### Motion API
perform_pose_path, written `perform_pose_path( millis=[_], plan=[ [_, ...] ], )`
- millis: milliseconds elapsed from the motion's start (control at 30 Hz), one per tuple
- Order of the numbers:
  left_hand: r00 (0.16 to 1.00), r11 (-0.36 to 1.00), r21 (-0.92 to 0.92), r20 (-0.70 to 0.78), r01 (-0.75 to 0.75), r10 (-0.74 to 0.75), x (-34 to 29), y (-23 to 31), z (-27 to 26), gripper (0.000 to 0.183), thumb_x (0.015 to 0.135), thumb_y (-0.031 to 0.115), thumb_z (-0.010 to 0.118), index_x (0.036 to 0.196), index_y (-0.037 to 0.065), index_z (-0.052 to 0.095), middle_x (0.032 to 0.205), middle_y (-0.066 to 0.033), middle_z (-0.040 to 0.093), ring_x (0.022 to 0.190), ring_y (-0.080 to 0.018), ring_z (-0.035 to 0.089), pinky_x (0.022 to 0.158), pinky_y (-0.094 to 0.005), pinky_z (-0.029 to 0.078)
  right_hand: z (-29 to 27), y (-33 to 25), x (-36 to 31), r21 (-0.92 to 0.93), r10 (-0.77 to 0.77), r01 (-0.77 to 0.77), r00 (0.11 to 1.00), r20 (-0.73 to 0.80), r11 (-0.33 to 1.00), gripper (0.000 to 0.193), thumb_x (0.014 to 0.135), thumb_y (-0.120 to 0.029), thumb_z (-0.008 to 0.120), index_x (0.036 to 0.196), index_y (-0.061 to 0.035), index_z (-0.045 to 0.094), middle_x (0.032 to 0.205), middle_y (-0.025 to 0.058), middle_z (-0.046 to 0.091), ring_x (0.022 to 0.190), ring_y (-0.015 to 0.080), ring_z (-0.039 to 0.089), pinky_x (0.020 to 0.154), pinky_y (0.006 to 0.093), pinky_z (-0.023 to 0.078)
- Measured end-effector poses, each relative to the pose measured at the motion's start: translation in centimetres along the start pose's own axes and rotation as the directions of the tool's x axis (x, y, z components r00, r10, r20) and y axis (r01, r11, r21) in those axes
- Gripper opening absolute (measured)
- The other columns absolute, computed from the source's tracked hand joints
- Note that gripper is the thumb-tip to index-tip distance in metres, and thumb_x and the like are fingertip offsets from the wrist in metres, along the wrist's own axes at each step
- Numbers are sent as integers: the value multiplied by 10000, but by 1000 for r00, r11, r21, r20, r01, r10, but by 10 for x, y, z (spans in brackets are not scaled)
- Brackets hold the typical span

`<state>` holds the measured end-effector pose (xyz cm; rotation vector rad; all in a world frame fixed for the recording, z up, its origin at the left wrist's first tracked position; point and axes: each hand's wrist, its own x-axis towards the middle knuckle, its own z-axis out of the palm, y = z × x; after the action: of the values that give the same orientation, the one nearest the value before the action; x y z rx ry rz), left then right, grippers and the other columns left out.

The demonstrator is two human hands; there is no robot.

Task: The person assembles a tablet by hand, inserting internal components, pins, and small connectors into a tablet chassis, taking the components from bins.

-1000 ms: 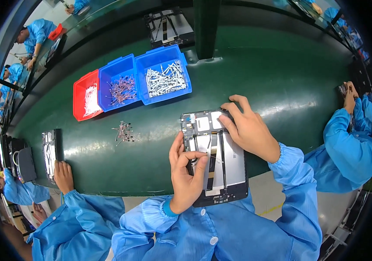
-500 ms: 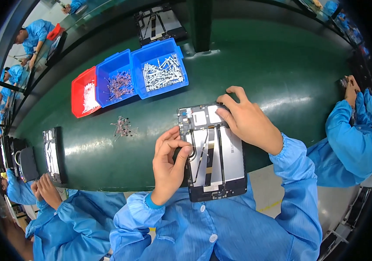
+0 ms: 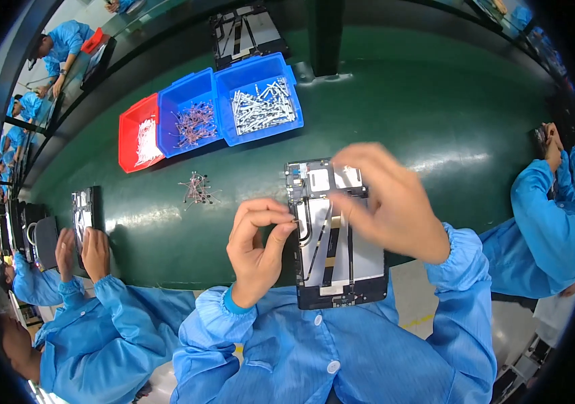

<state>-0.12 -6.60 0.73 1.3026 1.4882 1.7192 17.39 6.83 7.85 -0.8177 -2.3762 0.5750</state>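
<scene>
An opened tablet (image 3: pixel 361 259), its inner silver plate, dark cables and circuit board showing, lies at the table's near edge and juts past it. At its left edge my left hand (image 3: pixel 255 246) is closed in a pinch; a tiny dark bit shows at the thumb and forefinger tips, too small to name. Over the tablet's upper right part hovers my right hand (image 3: pixel 398 205), blurred by motion. Its thumb and fingers look apart, with nothing visible between them. The hand hides part of the tablet's right side.
Beyond the tablet stand a red bin (image 3: pixel 128 138) with white pieces, a blue bin (image 3: pixel 186 86) with thin wired parts and another blue bin (image 3: pixel 254 69) with silver strips. A small wired-parts pile (image 3: pixel 198 188) lies nearer. Another opened tablet (image 3: pixel 260 30) is behind. Co-workers sit on both sides.
My right hand has lifted off the tablet's top and shifted right and toward me. My left hand's thumb and forefinger have drawn together, slightly left of the tablet. The view has shifted slightly.
</scene>
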Motion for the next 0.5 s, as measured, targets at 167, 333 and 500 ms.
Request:
perform_pose_path(
  millis=[167,333,500],
  plan=[
    [991,990,60,-38,-126,128,4,4,-2,123,835,-31,727,913,0,637,948,-121,637,838,-201,628,739,-302,510,23,-13,-8,537,-114,-23,969,221,844,279,806,-47,769,1070,-28,683,978,71,667,541,51,560,490,260,472],
    [965,915,313,21,-254,261,10,3,-6,164,800,-32,748,909,16,635,918,-117,639,797,-229,635,683,-310,519,39,-9,-11,492,-132,79,988,75,867,156,813,-97,744,947,-52,678,847,60,621,582,194,594,501,309,478],
    [955,867,406,62,-289,289,14,5,-7,199,772,-26,766,913,39,641,908,-97,632,787,-235,623,661,-315,507,42,-7,-9,354,-212,203,977,-13,913,113,783,-61,734,871,-63,663,801,33,585,536,171,564,462,305,455]
  ],
)
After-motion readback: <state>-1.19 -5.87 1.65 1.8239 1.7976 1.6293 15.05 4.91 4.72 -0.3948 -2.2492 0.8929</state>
